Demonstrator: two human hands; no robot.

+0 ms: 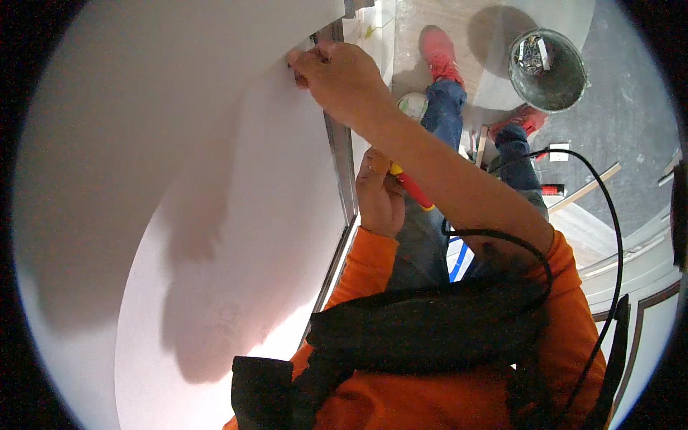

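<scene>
A large pale panel (272, 215) fills the left side, with a dark metal strip (339, 147) running along its right edge. My right hand (344, 80) reaches across to the upper part of this edge. Its fingers are curled and pinched against the panel, and a tiny dark bit shows by the fingertips; what they hold is hidden. Lower down, beside the strip, my left hand (380, 193) is closed around a screwdriver with a red and yellow handle (413, 188). The screwdriver's tip is out of sight, and my right forearm passes close over the handle.
On the floor at the upper right stands a dark bucket (548, 97) with small metal pieces inside. Wooden strips (586, 188) and a red cylinder (552, 190) lie nearby. A black cable (605, 197) loops past my right arm. My red shoes (438, 54) are below.
</scene>
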